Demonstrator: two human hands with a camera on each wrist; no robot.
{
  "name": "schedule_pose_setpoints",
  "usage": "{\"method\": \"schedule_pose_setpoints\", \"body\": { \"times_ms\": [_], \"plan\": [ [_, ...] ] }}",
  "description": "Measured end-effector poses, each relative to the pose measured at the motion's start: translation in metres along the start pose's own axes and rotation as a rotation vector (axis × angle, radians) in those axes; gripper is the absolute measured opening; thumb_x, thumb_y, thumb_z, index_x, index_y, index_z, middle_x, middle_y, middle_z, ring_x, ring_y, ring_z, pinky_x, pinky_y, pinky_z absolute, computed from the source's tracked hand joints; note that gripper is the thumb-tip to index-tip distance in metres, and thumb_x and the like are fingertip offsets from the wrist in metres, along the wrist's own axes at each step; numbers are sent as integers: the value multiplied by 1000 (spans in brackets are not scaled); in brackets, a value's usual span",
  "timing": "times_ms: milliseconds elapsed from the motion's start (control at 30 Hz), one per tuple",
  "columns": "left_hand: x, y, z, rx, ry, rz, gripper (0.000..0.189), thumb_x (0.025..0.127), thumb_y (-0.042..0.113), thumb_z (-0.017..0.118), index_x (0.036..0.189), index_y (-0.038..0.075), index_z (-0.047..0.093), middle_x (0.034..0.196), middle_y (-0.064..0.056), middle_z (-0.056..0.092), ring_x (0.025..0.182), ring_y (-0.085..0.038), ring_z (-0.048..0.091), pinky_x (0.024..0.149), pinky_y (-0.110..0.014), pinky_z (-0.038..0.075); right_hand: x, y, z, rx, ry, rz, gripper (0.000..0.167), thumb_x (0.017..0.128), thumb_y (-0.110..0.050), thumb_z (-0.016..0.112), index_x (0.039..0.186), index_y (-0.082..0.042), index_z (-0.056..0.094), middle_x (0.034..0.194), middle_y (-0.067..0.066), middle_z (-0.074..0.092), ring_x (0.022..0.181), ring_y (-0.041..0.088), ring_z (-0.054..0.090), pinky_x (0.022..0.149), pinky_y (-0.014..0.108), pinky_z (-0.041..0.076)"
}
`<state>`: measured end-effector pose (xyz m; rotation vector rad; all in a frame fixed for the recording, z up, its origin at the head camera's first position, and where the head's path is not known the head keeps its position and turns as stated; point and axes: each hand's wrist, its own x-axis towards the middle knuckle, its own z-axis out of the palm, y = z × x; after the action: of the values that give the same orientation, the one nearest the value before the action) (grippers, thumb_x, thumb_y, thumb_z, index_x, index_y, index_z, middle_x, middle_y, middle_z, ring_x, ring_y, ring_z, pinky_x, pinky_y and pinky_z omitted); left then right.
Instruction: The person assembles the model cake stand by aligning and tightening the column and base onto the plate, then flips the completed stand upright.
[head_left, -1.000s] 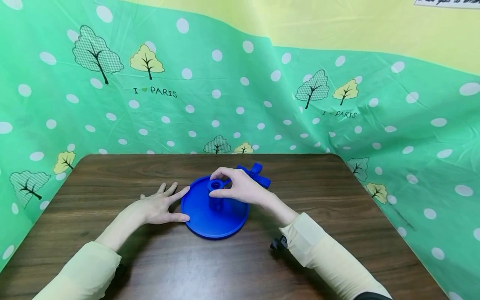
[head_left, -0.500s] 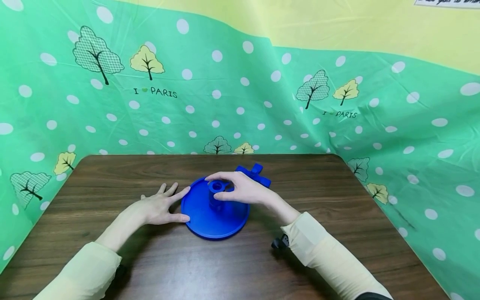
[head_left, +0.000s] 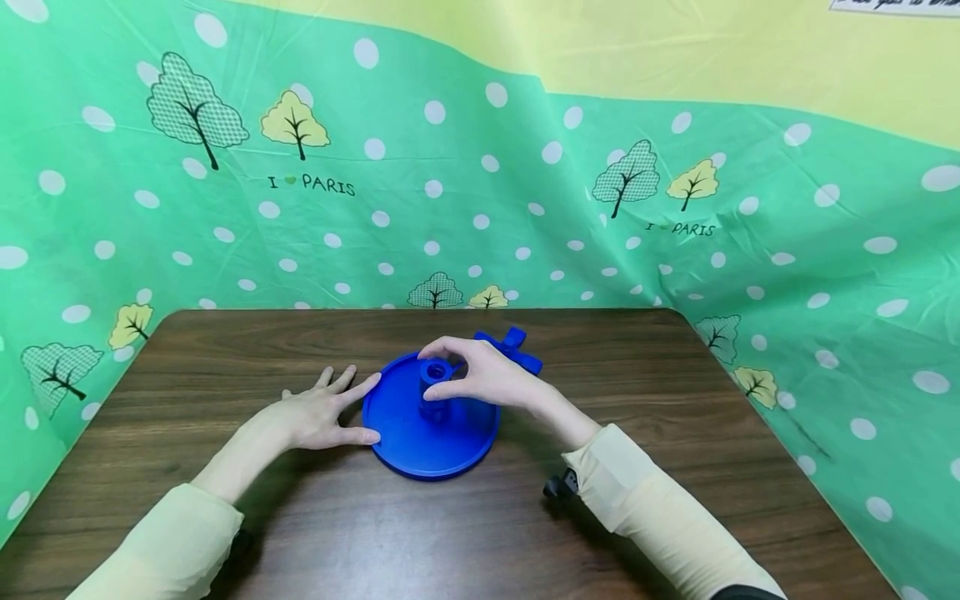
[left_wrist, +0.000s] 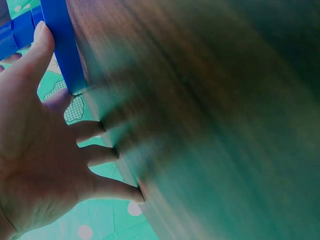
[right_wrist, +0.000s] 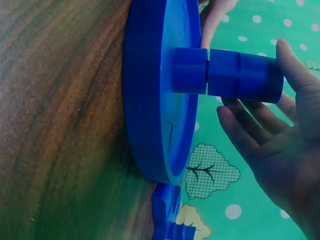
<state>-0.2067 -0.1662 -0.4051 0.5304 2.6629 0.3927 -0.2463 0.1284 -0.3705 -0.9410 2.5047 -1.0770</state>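
A round blue base (head_left: 420, 450) with a raised rim lies flat on the table, a short post (right_wrist: 190, 71) rising from its middle. On that post stands a hollow blue cylinder (right_wrist: 250, 77), slightly tilted, a thin dark seam between the two in the right wrist view. My right hand (head_left: 491, 375) holds the cylinder near its upper end, thumb on the near side, fingers on the far side. Fingers spread, my left hand (head_left: 318, 417) rests at the base's left rim; its thumb and index finger touch the rim, the other fingers reach down to the tabletop.
Just behind the base, to the right, lies a blue piece with several arms (head_left: 528, 364). The brown wooden table (head_left: 360, 533) meets a green dotted cloth (head_left: 375, 200) at its back and sides.
My right hand's fingers spread wider around the cylinder half a second ago, then drew closer to it again. The cylinder's top has shifted slightly right. My left hand and the base stay put.
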Motion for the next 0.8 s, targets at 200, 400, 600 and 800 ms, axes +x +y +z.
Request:
{"method": "schedule_pose_setpoints", "body": {
  "times_ms": [200, 400, 600, 800],
  "plan": [
    [1, -1, 1, -2, 1, 0, 98, 89, 78, 56, 166, 30, 19, 172, -24, 12, 155, -59, 8, 98, -94, 16, -1, 1, -4, -54, -52, -62, 56, 93, -34, 78, 144, -21, 59, 147, -4, 62, 138, 14, 57, 113, 43, 50],
    [1, -2, 0, 6, 5, 1, 98, 89, 78, 56, 166, 31, 18, 172, -24, 12, 155, -59, 8, 98, -95, 16, 0, 3, -2, -33, -17, -57, 50, 90, -34, 81, 135, -21, 64, 135, -4, 68, 125, 15, 63, 103, 43, 56],
    [2, -2, 1, 9, 4, 1, 98, 89, 79, 55, 166, 31, 18, 172, -24, 12, 155, -59, 8, 98, -94, 16, 1, 3, 2, -23, 27, -39, 53, 84, -41, 86, 129, -24, 63, 123, -4, 69, 114, 15, 63, 96, 45, 59],
    [2, -2, 2, 7, 6, 2, 98, 89, 79, 55, 166, 31, 18, 172, -24, 13, 155, -59, 9, 98, -95, 16, -1, 3, -3, 37, -6, -45, 61, 89, -37, 81, 144, -21, 57, 141, -1, 64, 132, 19, 59, 106, 52, 54]
  ]
}}
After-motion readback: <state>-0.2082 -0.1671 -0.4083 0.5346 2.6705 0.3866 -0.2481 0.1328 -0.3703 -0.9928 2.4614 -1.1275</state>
